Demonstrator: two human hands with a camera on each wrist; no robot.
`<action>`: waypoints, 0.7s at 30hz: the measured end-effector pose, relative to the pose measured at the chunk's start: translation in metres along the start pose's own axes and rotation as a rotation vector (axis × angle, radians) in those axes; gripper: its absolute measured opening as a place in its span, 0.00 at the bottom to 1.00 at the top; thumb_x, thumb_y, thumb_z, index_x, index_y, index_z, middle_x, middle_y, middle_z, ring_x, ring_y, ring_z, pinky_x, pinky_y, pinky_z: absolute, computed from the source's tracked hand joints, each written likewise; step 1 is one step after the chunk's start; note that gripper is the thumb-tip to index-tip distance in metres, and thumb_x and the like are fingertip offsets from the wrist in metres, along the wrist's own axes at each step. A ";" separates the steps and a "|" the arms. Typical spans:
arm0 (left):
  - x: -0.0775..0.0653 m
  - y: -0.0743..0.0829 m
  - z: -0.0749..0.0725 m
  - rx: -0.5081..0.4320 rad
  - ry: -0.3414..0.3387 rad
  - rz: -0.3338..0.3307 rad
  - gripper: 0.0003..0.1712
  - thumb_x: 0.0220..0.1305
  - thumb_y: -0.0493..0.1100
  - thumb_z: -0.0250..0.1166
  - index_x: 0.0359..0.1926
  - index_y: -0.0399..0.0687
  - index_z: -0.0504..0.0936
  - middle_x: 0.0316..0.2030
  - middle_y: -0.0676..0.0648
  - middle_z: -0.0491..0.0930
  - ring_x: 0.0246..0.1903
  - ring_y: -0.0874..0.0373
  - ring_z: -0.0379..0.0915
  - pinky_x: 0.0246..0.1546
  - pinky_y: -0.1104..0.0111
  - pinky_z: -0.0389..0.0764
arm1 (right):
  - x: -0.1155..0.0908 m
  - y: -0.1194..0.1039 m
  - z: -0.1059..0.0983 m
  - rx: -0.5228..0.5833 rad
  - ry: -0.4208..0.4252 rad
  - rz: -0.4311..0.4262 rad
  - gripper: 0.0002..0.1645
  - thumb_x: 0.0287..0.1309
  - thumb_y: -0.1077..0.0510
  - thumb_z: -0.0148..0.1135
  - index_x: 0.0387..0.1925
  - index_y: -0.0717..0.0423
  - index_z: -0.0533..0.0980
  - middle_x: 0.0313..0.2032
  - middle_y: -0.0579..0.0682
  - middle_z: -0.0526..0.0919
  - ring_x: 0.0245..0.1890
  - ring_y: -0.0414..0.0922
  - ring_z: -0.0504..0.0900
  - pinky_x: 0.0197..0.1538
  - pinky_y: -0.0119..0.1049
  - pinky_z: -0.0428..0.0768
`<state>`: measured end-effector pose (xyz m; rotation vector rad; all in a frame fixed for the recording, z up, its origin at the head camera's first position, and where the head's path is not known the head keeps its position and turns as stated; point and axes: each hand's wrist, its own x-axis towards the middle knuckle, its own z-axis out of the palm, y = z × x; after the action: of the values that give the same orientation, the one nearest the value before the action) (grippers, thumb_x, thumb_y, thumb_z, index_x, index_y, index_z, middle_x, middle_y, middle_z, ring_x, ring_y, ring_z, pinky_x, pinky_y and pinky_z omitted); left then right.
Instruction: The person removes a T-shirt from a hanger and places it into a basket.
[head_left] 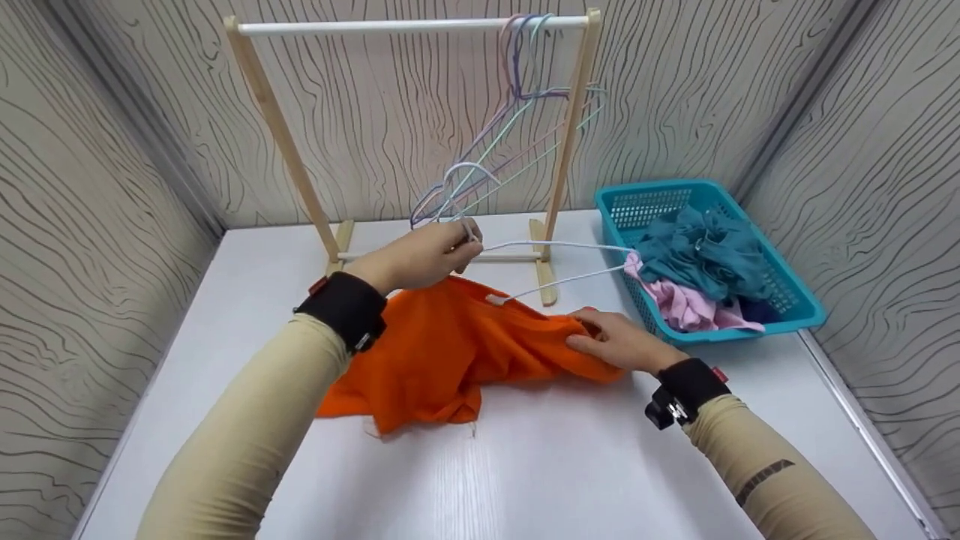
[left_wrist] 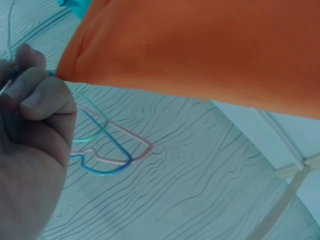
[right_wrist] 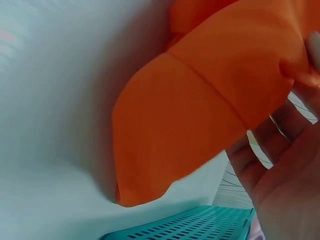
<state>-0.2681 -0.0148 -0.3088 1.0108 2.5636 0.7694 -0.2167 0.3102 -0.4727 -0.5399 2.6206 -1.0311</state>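
An orange garment [head_left: 420,352], apparently a shirt, drapes over the white table below both hands. My left hand [head_left: 439,251] grips a white wire hanger [head_left: 577,246] close under its hook, which curves up above the fingers. The hanger's long arm reaches right toward the basket, and its lower wire meets the cloth's upper edge. In the left wrist view, the curled fingers [left_wrist: 32,97] are right at a corner of the orange cloth [left_wrist: 185,55]. My right hand [head_left: 619,341] pinches the garment's right part between thumb and fingers; a seam and loose hem show in the right wrist view.
A wooden rack [head_left: 285,142] with a white top rod [head_left: 375,28] stands at the back. Several coloured hangers [head_left: 517,60] hang at its right end. To the right, a teal basket [head_left: 784,259] holds a dark teal garment [head_left: 705,251] and a pink one [head_left: 682,304].
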 end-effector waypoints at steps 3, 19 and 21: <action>0.010 0.011 -0.001 -0.011 0.022 0.009 0.15 0.77 0.49 0.46 0.48 0.44 0.74 0.34 0.47 0.75 0.34 0.55 0.69 0.41 0.67 0.72 | -0.003 0.000 0.005 0.020 -0.008 -0.030 0.20 0.66 0.44 0.57 0.55 0.46 0.74 0.40 0.47 0.78 0.42 0.46 0.73 0.46 0.38 0.71; 0.065 0.063 0.016 -0.041 0.008 0.096 0.15 0.77 0.49 0.47 0.49 0.45 0.75 0.36 0.47 0.77 0.37 0.55 0.71 0.43 0.69 0.75 | -0.004 -0.007 0.024 -0.037 -0.029 -0.057 0.21 0.66 0.47 0.58 0.59 0.40 0.74 0.40 0.41 0.79 0.42 0.42 0.74 0.44 0.33 0.75; 0.068 0.066 0.016 -0.049 -0.002 0.106 0.16 0.77 0.48 0.47 0.50 0.43 0.74 0.36 0.46 0.77 0.37 0.55 0.72 0.45 0.69 0.75 | -0.007 -0.005 0.025 -0.034 -0.042 -0.033 0.22 0.66 0.46 0.58 0.61 0.39 0.73 0.41 0.41 0.78 0.43 0.42 0.74 0.45 0.33 0.76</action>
<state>-0.2735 0.0788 -0.2889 1.1384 2.4931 0.8537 -0.2001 0.2951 -0.4863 -0.6075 2.6051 -0.9756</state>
